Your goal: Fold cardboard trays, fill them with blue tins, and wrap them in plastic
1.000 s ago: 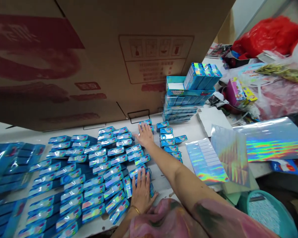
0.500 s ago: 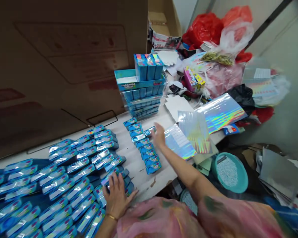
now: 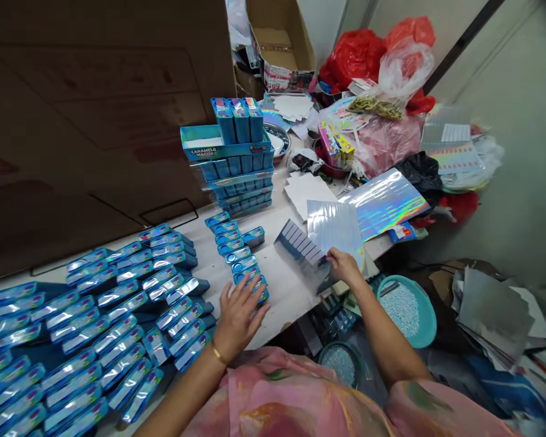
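My right hand (image 3: 344,265) pinches the edge of a silvery sheet of white label strips (image 3: 303,252), which is tilted up off the table and slightly blurred. Fingers spread, my left hand (image 3: 240,311) rests over the near end of a short row of small blue boxes (image 3: 238,255), covering some of them. Beside that row, one blue box (image 3: 253,237) sits on its own to the right. A large group of similar blue boxes (image 3: 118,331) with shiny top faces stands to the left of my left hand.
Filled blue display trays (image 3: 236,164) are stacked behind the row. A big brown carton (image 3: 104,121) walls off the back left. Shiny sheets (image 3: 382,203), white card (image 3: 309,191) and plastic bags (image 3: 386,142) lie at the right. Below the table edge stands a teal basin (image 3: 432,315) of pale pellets.
My right hand has left the lone box and moved right and nearer, lifting the label sheet. My left hand has shifted from the large group to the short row. The camera view has turned slightly.
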A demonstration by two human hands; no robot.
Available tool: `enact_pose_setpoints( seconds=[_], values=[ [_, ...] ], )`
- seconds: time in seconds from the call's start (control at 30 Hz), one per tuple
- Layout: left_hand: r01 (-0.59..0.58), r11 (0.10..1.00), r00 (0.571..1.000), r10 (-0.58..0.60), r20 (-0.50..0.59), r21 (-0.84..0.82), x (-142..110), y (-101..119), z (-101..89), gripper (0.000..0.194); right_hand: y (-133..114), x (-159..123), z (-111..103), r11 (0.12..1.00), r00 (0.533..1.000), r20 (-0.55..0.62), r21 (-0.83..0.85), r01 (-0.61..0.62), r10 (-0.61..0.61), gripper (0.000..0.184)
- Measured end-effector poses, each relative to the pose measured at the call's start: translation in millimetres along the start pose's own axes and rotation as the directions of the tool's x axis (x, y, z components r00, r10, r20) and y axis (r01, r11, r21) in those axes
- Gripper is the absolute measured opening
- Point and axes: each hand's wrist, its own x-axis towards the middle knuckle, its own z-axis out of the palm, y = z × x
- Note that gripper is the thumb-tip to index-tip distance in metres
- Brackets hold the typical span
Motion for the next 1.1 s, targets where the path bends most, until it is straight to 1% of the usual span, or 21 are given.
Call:
enact_pose_setpoints(
  seconds=[0.03, 0.07, 0.13, 0.17, 0.23, 0.3, 0.4, 0.47, 0.53, 0.6, 0.67, 0.73, 0.8, 0.87, 0.9, 0.97, 1.03, 1.07, 1.1],
  values=[
    [-0.061, 0.998, 0.998, 0.061, -0.015, -0.017, 16, 14, -9.2, 0.036, -8, -3, -20, 0.995, 0.996, 0.036, -0.049, 0.089, -0.088, 0.012],
    [-0.107, 0.994, 0.994, 0.106, -0.031, -0.026, 31, 27, -18.5, 0.038, -18, -5, -39, 0.977, 0.98, 0.075, -0.094, 0.193, -0.186, 0.012],
    [-0.131, 0.991, 0.991, 0.13, -0.037, -0.022, 59, 49, -34.1, 0.044, -40, -10, -72, 0.922, 0.928, 0.134, -0.127, 0.365, -0.349, 0.011],
    [-0.116, 0.993, 0.993, 0.116, -0.024, -0.024, 70, 57, -39.4, 0.045, -50, -12, -84, 0.894, 0.898, 0.15, -0.115, 0.433, -0.415, 0.011],
    [-0.083, 0.995, 0.995, 0.086, 0.05, -0.055, 86, 62, -44.4, 0.033, -70, -13, -94, 0.849, 0.845, 0.153, -0.058, 0.525, -0.512, 0.013],
    [-0.012, 0.996, 0.993, 0.023, 0.117, -0.094, 94, 55, -44.6, 0.023, -85, -11, -90, 0.81, 0.806, 0.116, -0.01, 0.586, -0.581, 0.017],
    [0.117, 0.972, 0.983, -0.084, 0.164, -0.204, 94, 32, -46.8, 0.021, -101, -9, -68, 0.752, 0.752, -0.02, -0.038, 0.658, -0.659, 0.022],
    [0.183, 0.943, 0.973, -0.134, 0.188, -0.278, 89, 14, -53.2, 0.02, -112, -8, -50, 0.713, 0.703, -0.122, -0.088, 0.695, -0.701, 0.025],
    [0.247, 0.923, 0.958, -0.187, 0.216, -0.294, 81, -1, -61.9, 0.02, -123, -8, -33, 0.667, 0.642, -0.198, -0.102, 0.738, -0.741, 0.028],
    [0.302, 0.912, 0.942, -0.24, 0.236, -0.277, 71, -16, -69.2, 0.022, -137, -8, -16, 0.615, 0.586, -0.233, -0.075, 0.785, -0.776, 0.029],
    [0.35, 0.901, 0.924, -0.287, 0.251, -0.258, 59, -31, -72.4, 0.024, -152, -7, 4, 0.585, 0.561, -0.252, -0.026, 0.811, -0.789, 0.03],
    [0.391, 0.892, 0.904, -0.327, 0.275, -0.226, 45, -47, -70.9, 0.025, -168, -8, 25, 0.572, 0.56, -0.261, 0.034, 0.819, -0.786, 0.028],
    [0.43, 0.888, 0.879, -0.371, 0.299, -0.162, 30, -65, -66.0, 0.025, -183, -11, 46, 0.561, 0.57, -0.263, 0.114, 0.82, -0.779, 0.025],
    [0.478, 0.873, 0.845, -0.428, 0.321, -0.094, 14, -84, -59.5, 0.024, -196, -16, 65, 0.554, 0.6, -0.249, 0.232, 0.799, -0.761, 0.022],
    [0.511, 0.857, 0.822, -0.462, 0.334, -0.072, 6, -95, -56.2, 0.024, -202, -20, 72, 0.552, 0.625, -0.234, 0.309, 0.774, -0.745, 0.019],
    [0.581, 0.812, 0.772, -0.526, 0.357, -0.059, -10, -115, -50.7, 0.026, -209, -26, 81, 0.554, 0.706, -0.199, 0.49, 0.673, -0.68, 0.015],
    [0.634, 0.768, 0.74, -0.567, 0.362, -0.091, -24, -134, -47.2, 0.027, -210, -31, 81, 0.542, 0.802, -0.14, 0.668, 0.509, -0.58, 0.012],
    [0.652, 0.75, 0.732, -0.582, 0.355, -0.113, -29, -142, -46.3, 0.028, -208, -32, 79, 0.526, 0.842, -0.093, 0.742, 0.415, -0.532, 0.012],
    [0.663, 0.737, 0.727, -0.593, 0.347, -0.129, -34, -150, -45.9, 0.029, -204, -31, 75, 0.505, 0.869, -0.034, 0.803, 0.318, -0.493, 0.011]
  ],
)
